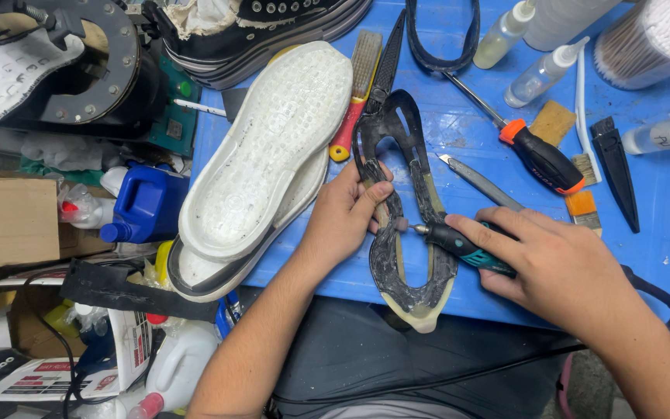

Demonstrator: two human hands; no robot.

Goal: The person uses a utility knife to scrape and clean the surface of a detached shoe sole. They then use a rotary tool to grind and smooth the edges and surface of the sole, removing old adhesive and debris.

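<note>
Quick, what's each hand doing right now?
Left hand: closed on the black sole frame, pinning it to the blue table.
Right hand: closed around a small rotary tool, its tip at the frame.

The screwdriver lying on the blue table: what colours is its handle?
Black with orange bands, on the screwdriver beside the right hand; the head view shows it.
</note>
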